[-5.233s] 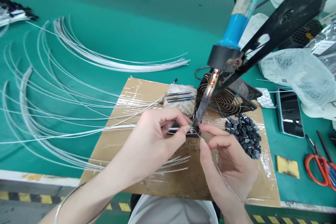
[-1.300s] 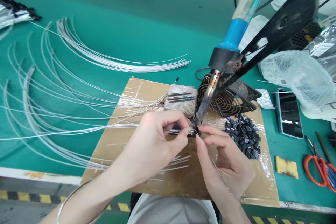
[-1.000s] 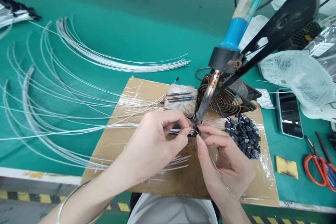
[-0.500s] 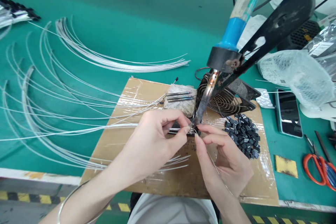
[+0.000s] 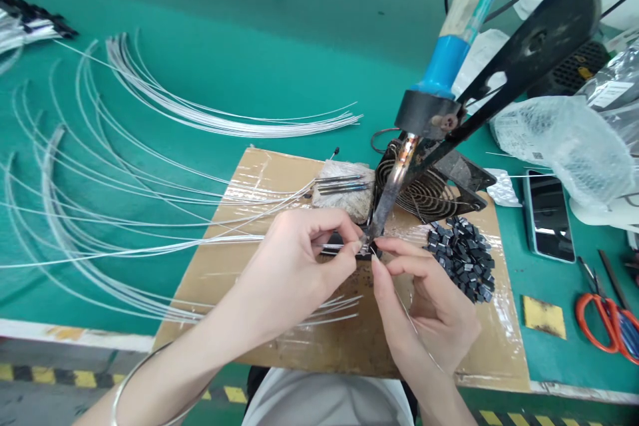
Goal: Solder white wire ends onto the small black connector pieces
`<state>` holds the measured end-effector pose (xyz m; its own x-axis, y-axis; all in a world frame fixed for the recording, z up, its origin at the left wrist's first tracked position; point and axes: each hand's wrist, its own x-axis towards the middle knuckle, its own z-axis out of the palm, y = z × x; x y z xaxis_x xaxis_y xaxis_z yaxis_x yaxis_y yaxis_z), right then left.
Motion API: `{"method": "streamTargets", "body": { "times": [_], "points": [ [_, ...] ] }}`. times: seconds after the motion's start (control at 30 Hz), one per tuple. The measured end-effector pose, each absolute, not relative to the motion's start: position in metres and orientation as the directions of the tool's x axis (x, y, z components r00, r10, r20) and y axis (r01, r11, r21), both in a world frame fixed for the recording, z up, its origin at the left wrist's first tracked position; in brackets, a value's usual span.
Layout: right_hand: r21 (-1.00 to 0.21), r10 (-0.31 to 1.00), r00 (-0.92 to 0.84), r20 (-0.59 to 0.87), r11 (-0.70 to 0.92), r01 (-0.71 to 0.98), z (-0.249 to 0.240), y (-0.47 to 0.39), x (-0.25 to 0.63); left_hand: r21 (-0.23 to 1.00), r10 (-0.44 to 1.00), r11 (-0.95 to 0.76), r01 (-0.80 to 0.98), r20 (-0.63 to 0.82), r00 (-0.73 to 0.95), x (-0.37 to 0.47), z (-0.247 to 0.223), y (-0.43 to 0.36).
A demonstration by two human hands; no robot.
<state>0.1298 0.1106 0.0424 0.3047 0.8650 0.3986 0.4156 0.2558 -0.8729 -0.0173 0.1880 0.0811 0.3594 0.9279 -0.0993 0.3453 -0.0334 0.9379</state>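
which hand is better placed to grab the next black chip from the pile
Right hand, probably: the pile of black chips lies just beside it, while the left hand pinches the white wires on the far side.

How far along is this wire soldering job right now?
Done: apparently the wires with dark ends on the pad. In hand: the left hand pinches a white wire at the soldering iron tip; the right hand feeds solder wire. Left: loose wires and a pile of black parts.

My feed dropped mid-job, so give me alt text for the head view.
Left hand pinches thin white wires and right hand feeds fine silvery solder wire, meeting at the tip of a fixed blue-handled soldering iron over a taped brown cardboard sheet. A pile of small black components lies beside the right hand.
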Motion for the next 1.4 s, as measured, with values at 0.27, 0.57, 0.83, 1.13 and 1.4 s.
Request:
{"method": "streamTargets", "body": {
  "times": [0.27,0.57,0.83,1.13,1.4],
  "points": [
    [-0.853,0.855,0.300,0.423,0.262,0.452,0.043,0.112,0.129,0.938,0.931,-0.050,0.344,-0.081,0.356,-0.019,0.082,0.186],
    [-0.855,0.854,0.303,0.422,0.265,0.445,0.043,0.112,0.130,0.938,0.932,-0.045,0.344,-0.084,0.352,-0.018,0.083,0.186],
    [-0.886,0.873,0.305,0.380,0.248,0.393,0.041,0.109,0.132,0.913,0.923,-0.102,0.395,-0.062,0.379,-0.019,0.080,0.185],
    [-0.915,0.800,0.496,0.338,0.157,0.371,0.038,0.102,0.170,0.698,0.835,-0.519,0.494,0.290,0.468,-0.039,0.082,0.132],
    [-0.928,0.757,0.565,0.328,0.144,0.345,0.032,0.098,0.179,0.840,0.924,-0.245,0.484,0.354,-0.146,-0.053,0.089,0.201]
  ]
}}
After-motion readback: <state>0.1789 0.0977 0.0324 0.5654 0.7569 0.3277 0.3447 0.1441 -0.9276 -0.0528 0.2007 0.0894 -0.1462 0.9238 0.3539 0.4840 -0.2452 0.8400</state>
